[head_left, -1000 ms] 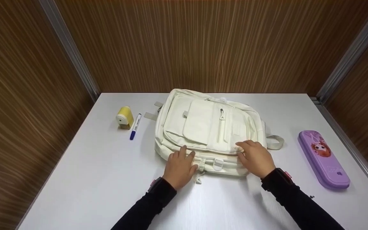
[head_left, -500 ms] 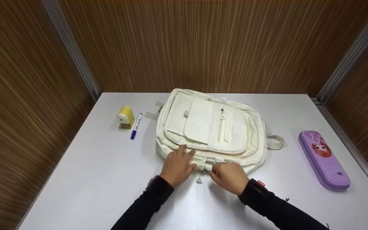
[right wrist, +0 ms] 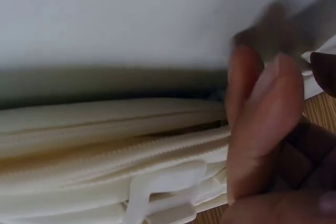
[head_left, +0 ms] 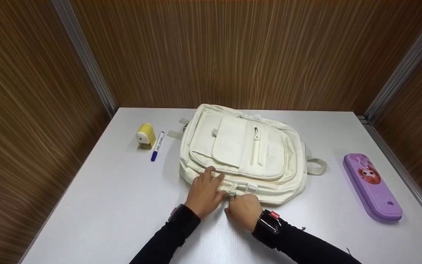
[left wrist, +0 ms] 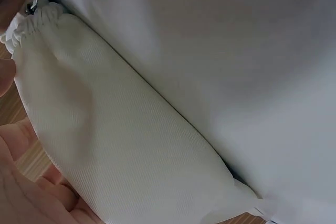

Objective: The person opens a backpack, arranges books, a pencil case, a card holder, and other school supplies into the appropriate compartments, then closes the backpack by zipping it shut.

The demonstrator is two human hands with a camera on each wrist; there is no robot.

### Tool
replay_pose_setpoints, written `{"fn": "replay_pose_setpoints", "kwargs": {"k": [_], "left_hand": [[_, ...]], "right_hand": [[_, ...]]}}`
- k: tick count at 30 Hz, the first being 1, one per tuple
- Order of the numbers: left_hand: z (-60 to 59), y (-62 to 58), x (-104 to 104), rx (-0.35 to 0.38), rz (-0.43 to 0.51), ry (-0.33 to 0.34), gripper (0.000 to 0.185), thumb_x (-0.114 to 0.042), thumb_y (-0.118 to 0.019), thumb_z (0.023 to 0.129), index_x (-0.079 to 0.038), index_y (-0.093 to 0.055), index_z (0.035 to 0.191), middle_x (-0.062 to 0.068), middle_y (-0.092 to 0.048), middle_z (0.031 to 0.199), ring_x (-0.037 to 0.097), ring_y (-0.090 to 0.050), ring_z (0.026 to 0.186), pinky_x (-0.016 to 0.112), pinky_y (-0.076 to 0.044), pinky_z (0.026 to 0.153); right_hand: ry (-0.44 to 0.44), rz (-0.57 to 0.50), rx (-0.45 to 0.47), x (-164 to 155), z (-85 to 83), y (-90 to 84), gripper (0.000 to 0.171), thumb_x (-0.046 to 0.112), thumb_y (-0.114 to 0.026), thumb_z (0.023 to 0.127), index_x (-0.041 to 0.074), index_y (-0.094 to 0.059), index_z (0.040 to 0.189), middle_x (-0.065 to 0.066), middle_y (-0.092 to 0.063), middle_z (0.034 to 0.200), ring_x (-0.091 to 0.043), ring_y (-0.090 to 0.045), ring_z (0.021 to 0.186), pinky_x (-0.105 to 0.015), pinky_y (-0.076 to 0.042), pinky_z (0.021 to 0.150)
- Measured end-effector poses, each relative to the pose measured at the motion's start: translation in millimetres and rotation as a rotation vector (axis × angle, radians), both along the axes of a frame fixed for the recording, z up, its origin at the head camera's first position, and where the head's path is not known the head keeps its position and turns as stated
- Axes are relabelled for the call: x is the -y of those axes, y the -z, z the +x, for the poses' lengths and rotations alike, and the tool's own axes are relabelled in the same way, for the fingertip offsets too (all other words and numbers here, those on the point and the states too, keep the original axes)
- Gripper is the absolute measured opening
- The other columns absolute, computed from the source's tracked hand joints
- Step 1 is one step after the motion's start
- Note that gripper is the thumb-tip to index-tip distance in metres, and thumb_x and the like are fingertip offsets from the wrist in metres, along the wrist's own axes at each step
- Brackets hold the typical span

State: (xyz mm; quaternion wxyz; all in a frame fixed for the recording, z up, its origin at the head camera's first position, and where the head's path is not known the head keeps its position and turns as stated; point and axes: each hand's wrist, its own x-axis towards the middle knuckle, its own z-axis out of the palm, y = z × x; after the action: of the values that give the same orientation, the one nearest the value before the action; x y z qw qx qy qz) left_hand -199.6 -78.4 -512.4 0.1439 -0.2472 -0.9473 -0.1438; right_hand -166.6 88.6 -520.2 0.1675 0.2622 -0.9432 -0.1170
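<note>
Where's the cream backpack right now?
In the head view, the cream backpack lies on the white table, between the marker at left and purple case at right, the left hand and right hand at its near edge.

A cream-white fabric backpack (head_left: 275, 150) lies flat on the surface (head_left: 104, 205), its front panel facing up and its length running left to right at a slight slant. The front carries a smooth flap (head_left: 227, 141) and, right of it, a short zip (head_left: 256, 135) with a pale pull. A beige loop (head_left: 317, 167) lies past the right end; grey-beige strap ends (head_left: 175, 135) show at the left. Along the near side are a ribbed side pocket (left wrist: 131, 119) with a gathered mouth, where both hands touch, and a white plastic clip (right wrist: 168, 179).
</note>
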Motion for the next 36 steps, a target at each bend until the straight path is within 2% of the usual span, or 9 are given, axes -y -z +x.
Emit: {"fn": "replay_pose_setpoints", "kwargs": {"k": [3,5,11,18,25,29,33,36], "left_hand": [[1.6,0.8,-3.3,-0.01,-0.024,-0.01,0.053,-0.041,-0.06,0.092,-0.012,-0.056,0.136,0.014,-0.049,0.133,0.03,-0.056,0.112,0.044,-0.046,0.098],[2.1,0.4,-5.9,-0.027,-0.063,-0.019,0.053,-0.042,-0.058,0.092,-0.012,-0.055,0.136,0.012,-0.051,0.13,0.028,-0.056,0.11,0.043,-0.045,0.098],[2.0,-2.8,-12.9,-0.046,-0.143,-0.04,0.057,-0.047,-0.058,0.092,-0.01,-0.055,0.135,0.009,-0.054,0.127,0.026,-0.055,0.107,0.041,-0.045,0.095],[2.2,-2.0,-18.0,-0.071,-0.208,-0.084,0.065,-0.057,-0.059,0.088,-0.012,-0.053,0.136,0.007,-0.054,0.127,0.025,-0.055,0.106,0.04,-0.047,0.091],[1.0,0.7,-18.6,-0.14,-0.179,-0.1,0.06,-0.055,-0.067,0.082,-0.014,-0.059,0.126,0.005,-0.056,0.119,0.023,-0.057,0.096,0.037,-0.047,0.083],[0.6,0.0,-18.4,-0.13,-0.143,-0.096,0.056,-0.052,-0.069,0.08,-0.014,-0.061,0.12,0.004,-0.056,0.12,0.023,-0.057,0.094,0.036,-0.047,0.08],[-0.7,-2.3,-17.0,-0.121,-0.123,-0.089,0.054,-0.051,-0.07,0.078,-0.014,-0.062,0.116,0.002,-0.058,0.119,0.022,-0.059,0.091,0.035,-0.048,0.076],[-3.3,-3.2,-15.5,-0.144,-0.141,-0.078,0.052,-0.05,-0.071,0.076,-0.014,-0.064,0.113,0.001,-0.06,0.114,0.022,-0.059,0.084,0.034,-0.05,0.075]], "right_hand": [[0.026,0.041,-0.024,1.3,0.9,5.8,0.018,0.023,-0.072,0.078,0.011,-0.062,0.069,0.002,-0.049,0.049,-0.014,-0.045,0.041,-0.032,-0.04,0.038],[0.034,0.051,-0.039,2.0,1.6,8.0,0.012,0.019,-0.072,0.077,0.011,-0.064,0.073,0.002,-0.049,0.049,-0.014,-0.045,0.041,-0.031,-0.04,0.038],[0.061,0.06,-0.022,6.1,1.3,7.3,0.018,0.019,-0.072,0.077,0.011,-0.061,0.065,0.003,-0.05,0.05,-0.013,-0.045,0.043,-0.029,-0.041,0.04],[0.076,-0.006,-0.05,7.0,-1.8,11.4,0.021,0.017,-0.074,0.073,0.011,-0.059,0.06,0.002,-0.053,0.05,-0.014,-0.048,0.043,-0.031,-0.043,0.041],[0.05,-0.057,-0.015,-1.9,-3.0,12.4,0.021,0.019,-0.073,0.075,0.012,-0.058,0.062,0.002,-0.051,0.05,-0.017,-0.048,0.042,-0.033,-0.04,0.04],[0.02,-0.118,-0.004,-11.4,0.0,8.5,0.023,0.02,-0.074,0.073,0.013,-0.056,0.061,0.002,-0.049,0.048,-0.017,-0.047,0.041,-0.034,-0.039,0.04],[-0.006,-0.192,0.071,-23.7,4.5,-2.2,0.023,0.017,-0.073,0.07,0.014,-0.053,0.059,0.001,-0.05,0.049,-0.017,-0.045,0.042,-0.034,-0.038,0.04],[-0.023,-0.261,0.143,-34.8,5.7,-9.3,0.016,0.014,-0.07,0.068,0.015,-0.054,0.066,0.002,-0.052,0.052,-0.017,-0.048,0.045,-0.034,-0.038,0.042]]}}
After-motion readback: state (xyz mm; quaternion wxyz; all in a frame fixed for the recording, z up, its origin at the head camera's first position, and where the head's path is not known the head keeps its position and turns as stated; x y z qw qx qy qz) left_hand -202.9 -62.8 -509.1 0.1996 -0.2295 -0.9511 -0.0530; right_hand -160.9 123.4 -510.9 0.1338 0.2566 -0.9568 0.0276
